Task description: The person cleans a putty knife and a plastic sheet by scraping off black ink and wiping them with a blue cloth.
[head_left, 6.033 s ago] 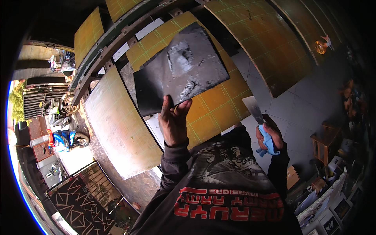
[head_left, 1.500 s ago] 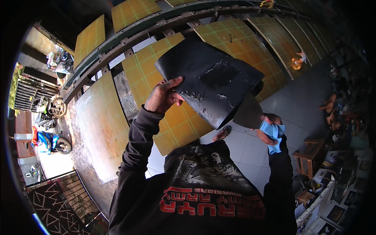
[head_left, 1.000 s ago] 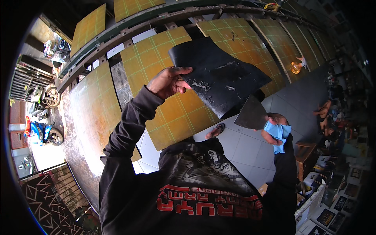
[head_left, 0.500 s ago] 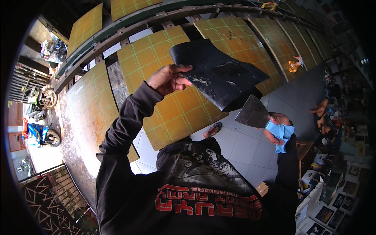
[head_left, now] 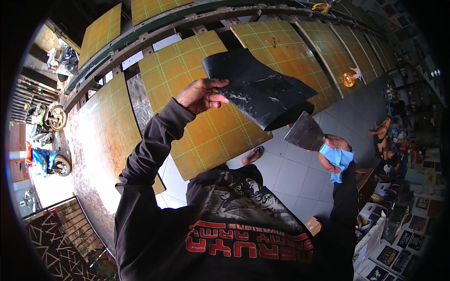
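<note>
Pinched at its left edge by my left hand (head_left: 202, 96) is a black flexible sheet (head_left: 262, 86), bent over on itself and marked with whitish smears. It is held above a yellow-brown board (head_left: 206, 136) with green grid lines. My right hand (head_left: 330, 152) grips a putty knife (head_left: 304, 132) with a wide, dark triangular blade. A light blue cloth (head_left: 336, 163) is wrapped about the handle, which is mostly hidden. The blade's tip is close to the sheet's lower right fold; whether they touch I cannot tell.
Further gridded boards (head_left: 286, 51) lie in a row along a metal rail (head_left: 187, 23). An orange translucent object (head_left: 348, 79) rests on one of them. Motorbikes (head_left: 47, 164) stand at the left. A small cardboard box (head_left: 313, 226) is on the tiled floor. A person (head_left: 382, 133) is at the right.
The putty knife and my right hand have shifted slightly right. The sheet's right end has drawn slightly left and curled a bit more. My left hand keeps its hold in nearly the same place.
</note>
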Demonstrator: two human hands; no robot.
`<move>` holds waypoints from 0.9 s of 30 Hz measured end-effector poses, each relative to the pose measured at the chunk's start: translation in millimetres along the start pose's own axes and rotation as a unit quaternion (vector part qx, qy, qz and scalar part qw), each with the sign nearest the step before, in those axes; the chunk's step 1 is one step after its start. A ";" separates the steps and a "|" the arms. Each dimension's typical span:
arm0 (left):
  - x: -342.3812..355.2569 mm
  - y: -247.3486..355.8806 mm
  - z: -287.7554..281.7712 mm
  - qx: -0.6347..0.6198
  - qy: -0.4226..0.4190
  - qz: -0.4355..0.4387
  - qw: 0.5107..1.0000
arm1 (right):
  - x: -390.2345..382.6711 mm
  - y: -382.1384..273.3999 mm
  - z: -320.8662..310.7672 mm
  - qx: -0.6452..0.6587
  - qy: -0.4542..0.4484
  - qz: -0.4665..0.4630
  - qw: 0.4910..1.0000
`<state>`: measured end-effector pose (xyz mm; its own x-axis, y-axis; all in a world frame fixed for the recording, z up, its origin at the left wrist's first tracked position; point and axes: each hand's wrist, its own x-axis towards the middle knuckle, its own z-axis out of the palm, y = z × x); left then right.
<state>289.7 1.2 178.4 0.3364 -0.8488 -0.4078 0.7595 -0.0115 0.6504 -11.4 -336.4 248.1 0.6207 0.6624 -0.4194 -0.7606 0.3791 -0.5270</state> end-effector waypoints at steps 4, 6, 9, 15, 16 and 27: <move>0.7 -0.7 -0.8 -0.010 -0.002 0.005 1.000 | -1.4 3.3 -3.8 -0.002 -0.004 -0.005 1.000; -2.9 0.0 2.0 -0.025 0.010 0.030 0.999 | -2.5 7.2 -5.5 0.000 -0.001 -0.024 1.000; -14.1 1.0 -15.6 -0.063 -0.005 0.078 0.995 | -9.5 25.0 -14.1 0.015 0.030 -0.085 0.996; -24.9 -14.5 -16.8 -0.007 0.099 0.195 0.976 | -13.3 67.5 3.0 0.033 0.073 -0.197 0.977; -22.5 -19.9 -9.1 0.023 0.117 0.222 0.968 | -2.6 70.6 9.2 0.061 0.047 -0.234 0.969; 1.0 -75.5 101.3 -0.112 0.127 0.344 0.924 | 117.9 54.2 47.3 -0.020 0.034 -0.437 0.898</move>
<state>176.2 -52.3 193.8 0.8804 -0.4625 -0.1046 0.4047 0.6179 0.6741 11.5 -207.3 205.0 0.9888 0.0813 0.1251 0.0304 0.7112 -0.7023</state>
